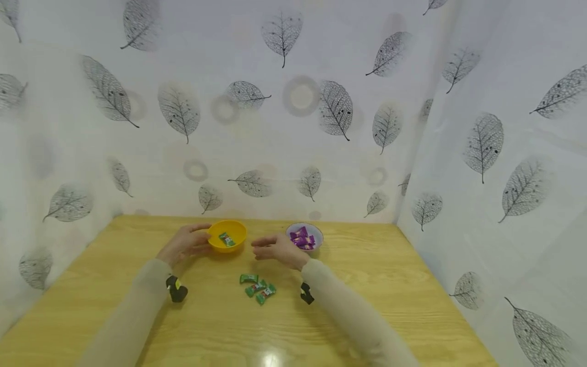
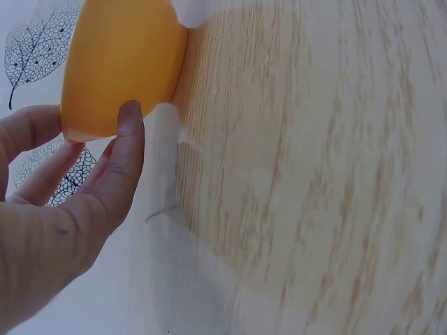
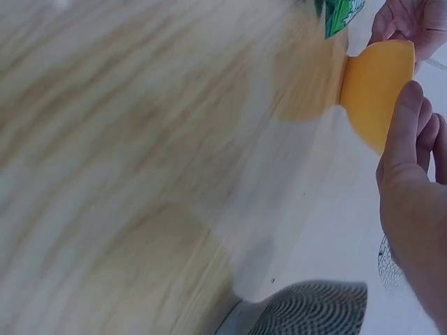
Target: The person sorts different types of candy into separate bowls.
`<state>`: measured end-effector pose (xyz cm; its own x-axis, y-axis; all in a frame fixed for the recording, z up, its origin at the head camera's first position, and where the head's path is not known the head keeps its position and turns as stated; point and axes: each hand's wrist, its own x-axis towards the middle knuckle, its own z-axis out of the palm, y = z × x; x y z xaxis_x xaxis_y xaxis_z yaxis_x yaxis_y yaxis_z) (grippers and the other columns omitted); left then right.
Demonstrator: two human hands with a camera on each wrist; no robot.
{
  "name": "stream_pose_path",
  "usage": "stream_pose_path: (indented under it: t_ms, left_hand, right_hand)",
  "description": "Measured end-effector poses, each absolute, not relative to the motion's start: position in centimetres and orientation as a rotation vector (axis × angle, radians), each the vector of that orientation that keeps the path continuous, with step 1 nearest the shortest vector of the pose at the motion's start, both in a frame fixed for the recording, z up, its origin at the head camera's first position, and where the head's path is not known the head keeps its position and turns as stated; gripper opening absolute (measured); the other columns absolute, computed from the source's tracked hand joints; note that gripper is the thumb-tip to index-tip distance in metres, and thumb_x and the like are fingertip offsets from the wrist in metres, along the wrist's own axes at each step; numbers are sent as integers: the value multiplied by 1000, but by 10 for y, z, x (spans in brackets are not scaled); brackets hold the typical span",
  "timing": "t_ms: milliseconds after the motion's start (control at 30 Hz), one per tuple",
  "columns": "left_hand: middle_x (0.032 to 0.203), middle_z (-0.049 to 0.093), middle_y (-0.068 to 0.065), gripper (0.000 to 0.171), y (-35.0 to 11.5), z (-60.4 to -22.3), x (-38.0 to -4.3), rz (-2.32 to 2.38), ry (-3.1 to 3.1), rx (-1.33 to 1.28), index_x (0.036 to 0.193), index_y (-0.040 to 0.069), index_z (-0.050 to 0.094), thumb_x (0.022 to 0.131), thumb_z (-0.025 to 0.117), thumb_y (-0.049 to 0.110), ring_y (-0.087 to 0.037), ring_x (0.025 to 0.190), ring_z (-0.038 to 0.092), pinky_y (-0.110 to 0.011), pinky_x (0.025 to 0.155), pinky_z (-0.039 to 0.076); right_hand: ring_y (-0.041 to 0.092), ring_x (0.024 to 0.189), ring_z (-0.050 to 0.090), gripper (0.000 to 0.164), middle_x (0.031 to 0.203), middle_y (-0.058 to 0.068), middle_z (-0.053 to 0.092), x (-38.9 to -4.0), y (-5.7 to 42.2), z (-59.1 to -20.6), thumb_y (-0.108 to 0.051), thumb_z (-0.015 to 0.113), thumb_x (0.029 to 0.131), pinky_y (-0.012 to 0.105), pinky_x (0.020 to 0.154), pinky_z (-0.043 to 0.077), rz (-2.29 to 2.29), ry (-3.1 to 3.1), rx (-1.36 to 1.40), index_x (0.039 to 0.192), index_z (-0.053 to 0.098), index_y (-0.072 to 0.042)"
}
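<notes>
A yellow bowl (image 1: 237, 230) stands toward the back of the table, with one green-wrapped candy (image 1: 227, 239) inside. At its left side is my left hand (image 1: 185, 244); in the left wrist view the thumb and fingertips touch the outer wall and rim, spread rather than wrapped round. My right hand (image 1: 281, 251) reaches toward the bowl's right side with loosely extended fingers and nothing in them. A narrow gap shows between those fingertips and the bowl in the head view. Three green-wrapped candies (image 1: 255, 288) lie on the table in front, between the forearms.
Behind the right hand stands a pale bowl (image 1: 320, 235) holding several purple-wrapped candies (image 1: 302, 238); its patterned outside shows in the right wrist view. The wooden table (image 1: 376, 285) meets a leaf-printed curtain (image 1: 302, 148) at the back and right. Each wrist wears a black strap-on device.
</notes>
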<state>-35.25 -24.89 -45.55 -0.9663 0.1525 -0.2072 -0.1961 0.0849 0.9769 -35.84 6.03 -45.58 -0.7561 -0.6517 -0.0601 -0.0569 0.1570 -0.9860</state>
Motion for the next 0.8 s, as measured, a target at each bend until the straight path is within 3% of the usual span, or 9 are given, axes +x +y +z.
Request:
stream_pose_path:
  t_ms: [233, 433, 800]
  left_hand:
    - [153, 29, -32, 58, -251, -459, -347, 1925, 2160, -57, 152, -1, 26, 101, 50, 11, -14, 99, 63, -40, 97, 54]
    - [153, 28, -31, 58, -249, -460, -346, 1944, 2160, -74, 152, 0, 27, 101, 50, 11, -14, 100, 62, -41, 98, 54]
    - [150, 33, -33, 58, -246, -456, -351, 1968, 2144, -55, 151, -2, 28, 100, 51, 9, -12, 96, 65, -41, 99, 53]
  right_hand:
    - [28, 103, 70, 34, 130, 21, 62, -353, 76, -463, -10, 66, 93, 35, 92, 57, -1501, 1995, -732, 125, 64, 1]
    - [12, 101, 67, 29, 115, 4, 73, -350, 89, -466, -16, 73, 88, 27, 89, 56, -1270, 2111, -853, 116, 72, -11]
    - [9, 96, 67, 29, 107, 0, 74, -353, 99, -467, -9, 75, 84, 26, 87, 56, -1069, 2073, -1000, 112, 72, -11]
